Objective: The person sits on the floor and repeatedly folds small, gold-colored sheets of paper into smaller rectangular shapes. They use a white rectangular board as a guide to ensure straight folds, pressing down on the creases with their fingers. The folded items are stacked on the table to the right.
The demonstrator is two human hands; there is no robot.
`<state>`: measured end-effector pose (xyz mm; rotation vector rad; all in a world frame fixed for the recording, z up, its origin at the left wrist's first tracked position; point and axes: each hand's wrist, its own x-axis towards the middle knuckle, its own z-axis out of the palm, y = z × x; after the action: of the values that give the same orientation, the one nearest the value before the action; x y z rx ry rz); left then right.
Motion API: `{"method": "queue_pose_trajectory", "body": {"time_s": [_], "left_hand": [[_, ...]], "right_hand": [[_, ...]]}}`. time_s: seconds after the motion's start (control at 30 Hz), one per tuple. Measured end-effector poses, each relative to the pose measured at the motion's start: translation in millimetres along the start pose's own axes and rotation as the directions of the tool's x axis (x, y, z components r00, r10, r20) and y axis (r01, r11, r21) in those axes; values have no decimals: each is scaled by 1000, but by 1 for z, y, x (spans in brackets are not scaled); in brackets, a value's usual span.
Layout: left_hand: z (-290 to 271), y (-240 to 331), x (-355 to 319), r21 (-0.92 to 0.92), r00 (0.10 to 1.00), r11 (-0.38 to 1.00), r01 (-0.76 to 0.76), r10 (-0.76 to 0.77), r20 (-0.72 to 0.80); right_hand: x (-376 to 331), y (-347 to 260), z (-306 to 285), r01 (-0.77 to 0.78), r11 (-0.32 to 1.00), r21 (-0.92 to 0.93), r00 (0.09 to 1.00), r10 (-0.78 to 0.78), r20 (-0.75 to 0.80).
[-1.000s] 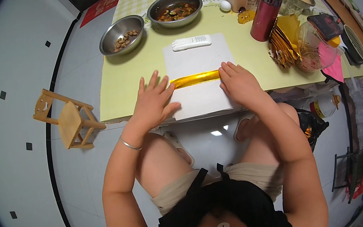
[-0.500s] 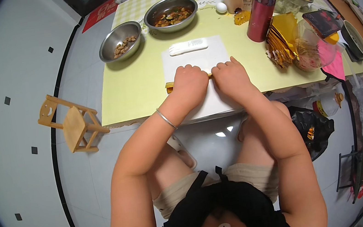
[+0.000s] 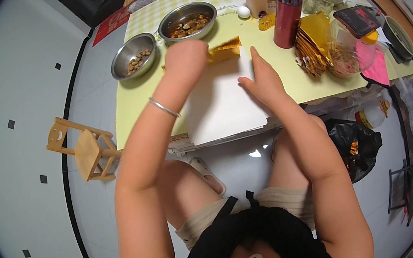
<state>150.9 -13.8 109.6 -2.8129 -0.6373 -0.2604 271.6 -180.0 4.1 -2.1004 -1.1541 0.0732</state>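
My left hand [image 3: 187,62], a silver bangle [image 3: 164,107] on its wrist, is closed at the far end of a white sheet of paper [image 3: 224,105]. A strip of folded gold paper [image 3: 225,50] sticks out to the right of that fist, and a small bit shows on its left; the fingers themselves are mostly hidden. At the sheet's right edge is my right hand [image 3: 265,79], thumb and fingers apart, with nothing in it. The near edge of the white sheet reaches the table's front edge.
Two steel bowls, one with nuts [image 3: 133,57] and one with food in sauce [image 3: 187,21], stand back left. To the right are an egg [image 3: 244,12], a tissue box [image 3: 261,1], a red flask [image 3: 288,15], stacked gold paper [image 3: 312,43] and a plastic tub [image 3: 345,59].
My left hand has moved away from me and left with the gold paper. My right hand has let go and opened. The white sheet shows more; the white object behind it is now hidden.
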Motion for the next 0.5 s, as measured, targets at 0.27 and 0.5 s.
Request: {"method": "queue_pose_trajectory", "body": {"time_s": [0.27,0.5], "left_hand": [[-56,-34,-21,-690,987,712,-131,28,-158],[12,-63,-68,-957,937,291,-11,337,92]], "right_hand": [[6,27,-4,0,846,534,997,43,-67],[-12,14,-35,469,861,196,882,-446,-149]]}}
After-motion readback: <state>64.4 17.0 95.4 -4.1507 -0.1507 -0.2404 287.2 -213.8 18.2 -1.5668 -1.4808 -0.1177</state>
